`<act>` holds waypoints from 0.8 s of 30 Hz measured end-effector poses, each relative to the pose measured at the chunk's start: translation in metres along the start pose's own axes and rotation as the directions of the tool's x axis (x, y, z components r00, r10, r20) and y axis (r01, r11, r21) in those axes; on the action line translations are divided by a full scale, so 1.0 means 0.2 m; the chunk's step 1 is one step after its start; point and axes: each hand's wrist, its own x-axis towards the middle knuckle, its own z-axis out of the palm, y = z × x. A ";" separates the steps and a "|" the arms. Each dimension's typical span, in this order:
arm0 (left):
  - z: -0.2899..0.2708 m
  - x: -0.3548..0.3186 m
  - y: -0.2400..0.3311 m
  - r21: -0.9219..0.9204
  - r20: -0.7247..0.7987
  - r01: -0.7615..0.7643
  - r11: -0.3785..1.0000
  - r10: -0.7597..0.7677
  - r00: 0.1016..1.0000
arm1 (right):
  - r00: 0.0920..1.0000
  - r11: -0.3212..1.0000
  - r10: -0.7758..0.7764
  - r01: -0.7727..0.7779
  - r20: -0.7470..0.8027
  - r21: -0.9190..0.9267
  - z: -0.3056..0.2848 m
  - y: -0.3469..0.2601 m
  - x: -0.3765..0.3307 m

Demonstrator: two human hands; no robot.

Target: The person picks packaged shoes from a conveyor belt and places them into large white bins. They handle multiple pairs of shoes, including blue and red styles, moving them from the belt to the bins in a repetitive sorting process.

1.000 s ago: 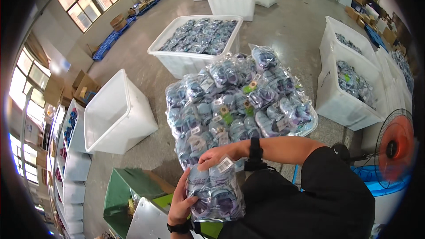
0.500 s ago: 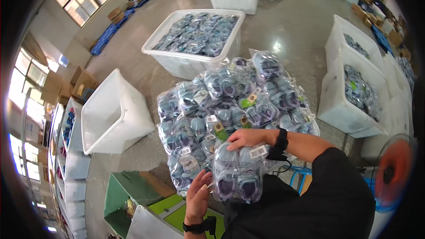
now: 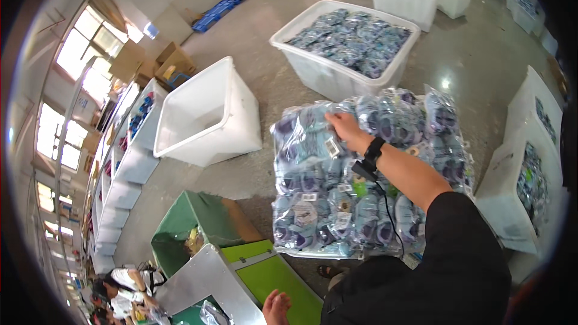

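Clear plastic bags of small light-blue and purple shoes lie piled in rows on a white-rimmed bin in front of me. My right hand [image 3: 347, 131], with a black band at the wrist, is closed on the edge of a bag of shoes [image 3: 306, 135] at the pile's far left corner. That bag rests on the other bags, its white label turned up beside my fingers. My left hand [image 3: 277, 308] is low in the view, beside a green-and-grey machine [image 3: 278, 274]. Its fingers are loosely bent and apart, holding nothing.
Left of the pile stands an empty white bin [image 3: 208, 111]. A fuller bin [image 3: 343, 78] of bagged shoes is beyond the pile, and others [image 3: 512, 180] stand at the right. A green box [image 3: 201, 219] adjoins the machine. People [image 3: 123, 289] sit at lower left.
My right hand has carried the bag of shoes from the near side to the pile's far left corner. My left hand has come off it and dropped lower. The view has swung left.
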 end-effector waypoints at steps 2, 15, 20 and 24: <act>-0.11 -0.11 -0.06 0.031 -0.118 0.043 0.999 -0.039 0.992 | 0.994 0.996 -0.014 0.005 -0.110 -0.088 0.10 0.11 0.24; -0.69 -0.62 -0.58 -0.051 -0.399 0.242 0.969 -0.242 0.884 | 0.898 0.725 -0.346 0.074 -0.270 -0.685 0.05 0.57 0.46; -0.94 -0.51 -0.58 -0.087 -0.431 0.215 0.973 -0.231 0.872 | 0.971 0.974 -0.208 0.194 -0.117 -0.118 -0.02 0.68 0.17; -1.29 -0.35 -0.55 -0.093 -0.470 0.144 0.985 -0.171 0.866 | 0.994 0.958 0.037 -0.005 0.106 -0.286 0.00 0.61 -0.37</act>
